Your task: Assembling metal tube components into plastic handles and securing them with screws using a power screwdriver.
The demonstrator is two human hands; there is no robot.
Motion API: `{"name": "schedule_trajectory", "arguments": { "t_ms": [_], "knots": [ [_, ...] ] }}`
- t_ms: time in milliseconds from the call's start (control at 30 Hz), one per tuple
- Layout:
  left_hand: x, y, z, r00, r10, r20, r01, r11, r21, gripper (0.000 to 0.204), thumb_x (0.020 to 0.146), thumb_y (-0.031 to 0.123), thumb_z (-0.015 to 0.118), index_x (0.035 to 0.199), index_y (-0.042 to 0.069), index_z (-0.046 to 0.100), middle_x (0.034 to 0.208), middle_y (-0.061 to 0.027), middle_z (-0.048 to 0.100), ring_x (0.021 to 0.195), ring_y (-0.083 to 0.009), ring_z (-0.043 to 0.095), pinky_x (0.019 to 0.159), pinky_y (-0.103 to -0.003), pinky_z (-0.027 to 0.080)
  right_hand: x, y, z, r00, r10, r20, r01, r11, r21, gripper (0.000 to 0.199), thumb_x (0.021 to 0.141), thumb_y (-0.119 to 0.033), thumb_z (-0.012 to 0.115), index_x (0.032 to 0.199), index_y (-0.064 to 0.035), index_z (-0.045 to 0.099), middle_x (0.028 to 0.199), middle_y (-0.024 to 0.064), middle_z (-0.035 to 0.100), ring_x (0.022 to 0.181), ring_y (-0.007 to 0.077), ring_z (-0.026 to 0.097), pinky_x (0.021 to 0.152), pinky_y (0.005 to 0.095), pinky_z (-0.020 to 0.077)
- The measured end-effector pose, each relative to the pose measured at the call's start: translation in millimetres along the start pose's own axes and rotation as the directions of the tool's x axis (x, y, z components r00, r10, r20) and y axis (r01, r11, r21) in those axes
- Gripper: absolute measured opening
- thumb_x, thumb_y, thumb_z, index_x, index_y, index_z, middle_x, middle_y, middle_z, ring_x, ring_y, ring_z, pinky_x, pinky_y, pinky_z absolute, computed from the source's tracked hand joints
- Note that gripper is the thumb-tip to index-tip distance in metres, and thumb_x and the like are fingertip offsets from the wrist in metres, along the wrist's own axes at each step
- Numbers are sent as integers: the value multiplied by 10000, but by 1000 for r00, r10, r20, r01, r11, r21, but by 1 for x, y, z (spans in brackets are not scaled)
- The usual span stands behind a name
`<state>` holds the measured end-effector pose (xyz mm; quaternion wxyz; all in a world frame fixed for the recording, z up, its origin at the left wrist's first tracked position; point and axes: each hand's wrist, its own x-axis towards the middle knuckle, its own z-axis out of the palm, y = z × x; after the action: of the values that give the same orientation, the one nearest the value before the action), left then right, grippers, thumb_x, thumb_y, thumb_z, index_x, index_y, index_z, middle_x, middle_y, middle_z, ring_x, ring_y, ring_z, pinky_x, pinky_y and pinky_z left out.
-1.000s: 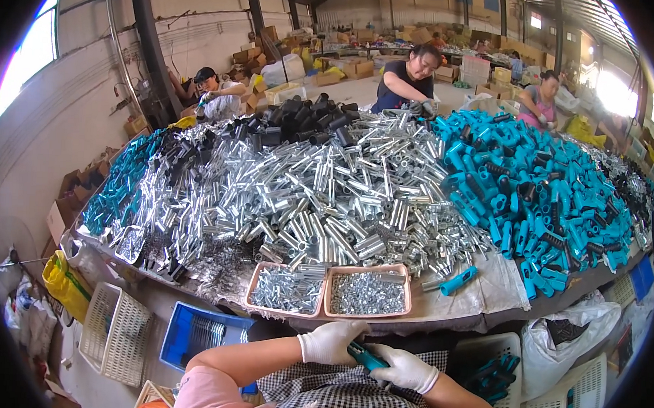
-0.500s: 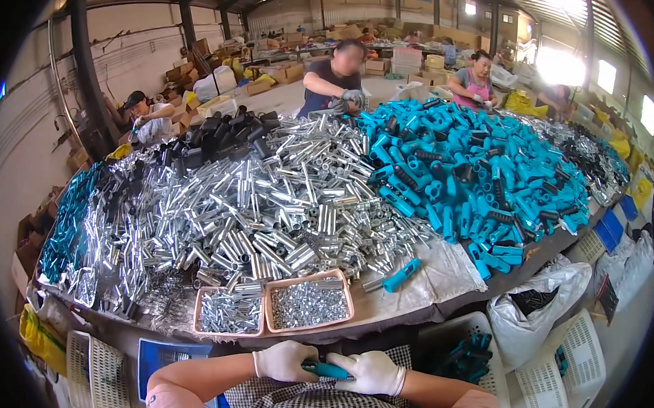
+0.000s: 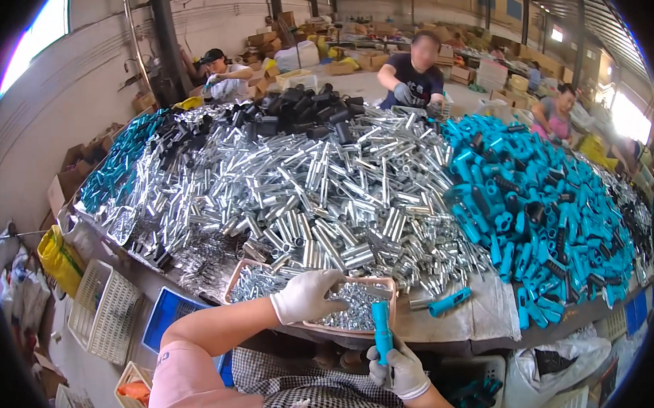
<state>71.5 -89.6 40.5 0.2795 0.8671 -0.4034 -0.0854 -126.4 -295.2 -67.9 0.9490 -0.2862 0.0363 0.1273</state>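
Observation:
My left hand (image 3: 304, 299), in a white glove, is over the right-hand tub (image 3: 393, 298) of small metal parts. Its thumb and fingers are curved apart, and I see nothing between them. In my gloved right hand (image 3: 405, 375), a turquoise plastic tool handle (image 3: 381, 330) is held upright, close to that tub's front edge. A left-hand tub (image 3: 230, 286) holds small metal pins and is partly covered by my left forearm. On the table to the right lies another turquoise handle (image 3: 450, 302) with a metal tube (image 3: 419, 304) at its end.
A large heap of metal tubes (image 3: 321, 182) covers the table's middle. Turquoise handles (image 3: 538, 206) are piled at right, black parts (image 3: 294, 115) at the back. Two people (image 3: 416, 73) (image 3: 227, 76) work across the table. Baskets (image 3: 107, 311) and a white sack (image 3: 553, 367) stand below.
My hands have separated. The left has let go of the turquoise handle and reached forward over the tub; the right has turned it upright. The view has swung left.

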Motion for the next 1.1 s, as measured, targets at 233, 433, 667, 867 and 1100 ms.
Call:
{"name": "schedule_trajectory", "arguments": {
  "t_ms": [233,433,667,867,1100],
  "knots": [
    [55,-30,-14,999,5,-50,3,989,151,430,832,333,749,1114,29,639,929,-141,676,857,-294,679,760,-416,535,6,-16,-2,997,4,-79,-1,1000,31,595,875,-361,729,1343,-134,441,991,111,616,599,193,502,492,338,387],
    [179,-38,-86,870,-97,-484,244,937,251,701,823,527,728,1241,-9,557,1013,-221,686,945,-375,678,837,-469,537,9,-28,-2,992,87,-93,-94,993,-78,569,828,-493,705,1117,-34,534,663,71,489,503,165,420,476,307,343],
    [300,-63,-130,684,-391,-616,591,792,154,880,780,600,722,1392,38,429,1220,-218,655,1193,-372,580,1001,-469,428,16,-11,-11,984,52,-168,-58,998,-27,395,966,-444,583,1144,-93,551,576,38,452,399,137,401,371,248,323],
    [313,-86,-129,721,-200,-664,344,934,92,643,738,320,778,1294,84,558,1211,-182,665,1112,-343,644,947,-421,500,16,-12,-10,967,34,-251,-60,993,-97,402,979,-426,573,1225,-113,516,588,34,459,408,133,408,379,251,328],
    [172,-49,-92,991,19,-132,-133,184,-974,479,961,-8,575,1414,62,437,1162,-108,628,1074,-231,649,937,-351,549,15,-23,3,975,181,128,-198,971,134,638,870,-425,720,1314,-51,458,858,97,581,557,182,496,475,317,389]
  ]
}}
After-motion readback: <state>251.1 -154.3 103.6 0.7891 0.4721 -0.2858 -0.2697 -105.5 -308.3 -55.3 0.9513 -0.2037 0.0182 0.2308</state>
